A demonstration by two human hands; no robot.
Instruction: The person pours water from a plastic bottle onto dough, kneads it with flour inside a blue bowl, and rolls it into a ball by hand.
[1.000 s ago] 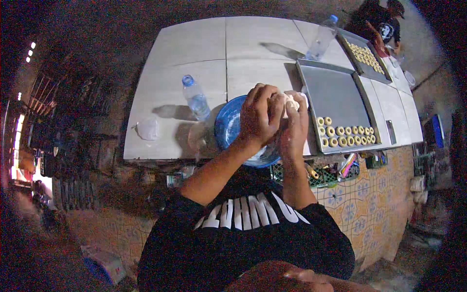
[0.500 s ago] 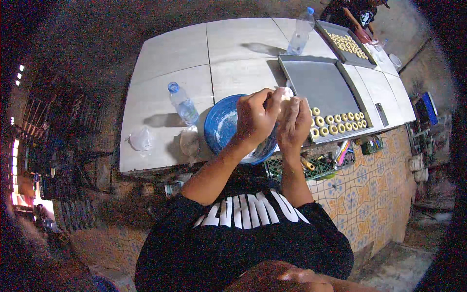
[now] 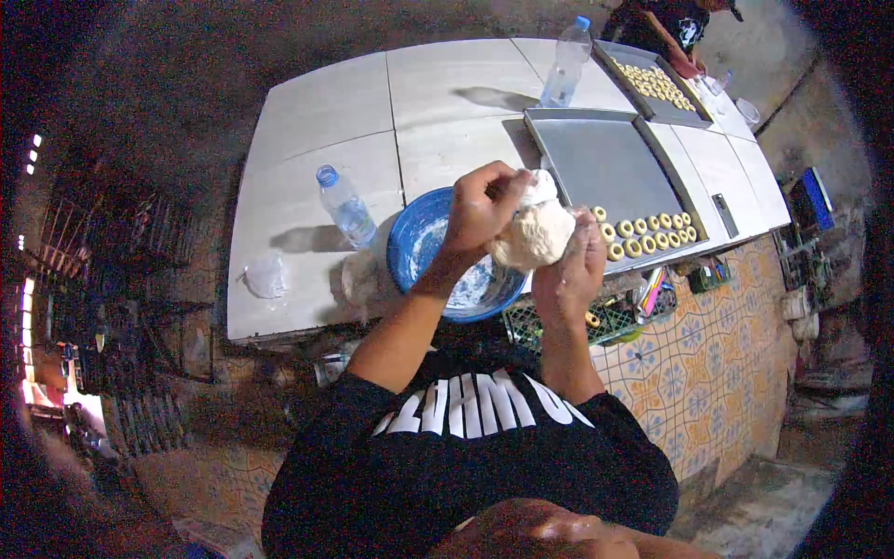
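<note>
A pale, lumpy ball of dough (image 3: pixel 540 235) is held up between my two hands, over the right side of a blue bowl (image 3: pixel 396 244) dusted with white inside. My left hand (image 3: pixel 480 210) is closed on its upper left side, where a whiter, powdery-looking part shows at the top. On the lower right, my right hand (image 3: pixel 570 272) supports and grips the dough, its fingers pointing upward. Just beyond it, a shallow metal tray (image 3: pixel 596 154) carries rows of small dough rings (image 3: pixel 652 224) along its near side.
An uncapped plastic bottle (image 3: pixel 346 210) and a small clear bag (image 3: pixel 266 279) are on the table's left. Behind the tray stands a capped bottle (image 3: pixel 566 65). Another tray (image 3: pixel 694 118) of rings lies at the far right, near another person (image 3: pixel 670 28). A green crate (image 3: pixel 605 328) is below the edge.
My hands have moved apart and turned, so the large dough ball, mostly hidden before, now shows between them. The right hand has dropped lower. The view has shifted slightly.
</note>
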